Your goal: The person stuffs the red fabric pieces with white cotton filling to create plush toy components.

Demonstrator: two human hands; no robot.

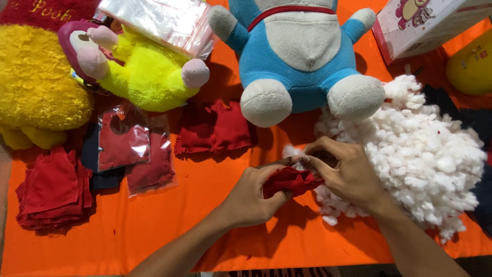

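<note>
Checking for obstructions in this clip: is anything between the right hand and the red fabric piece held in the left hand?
Nothing visible. The right hand touches the red fabric piece directly, fingertips at its opening, while the left hand grips it. The white stuffing pile lies beside and behind the right hand, not between.

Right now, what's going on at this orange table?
A person works with both hands over an orange table cover. The left hand grips a small red fabric piece, while the right hand pinches at its open edge, next to a big heap of white stuffing. A blue and white plush toy sits just beyond the hands, a yellow-green plush lies to the left, and a stack of red cloth pieces rests at the far left.
</note>
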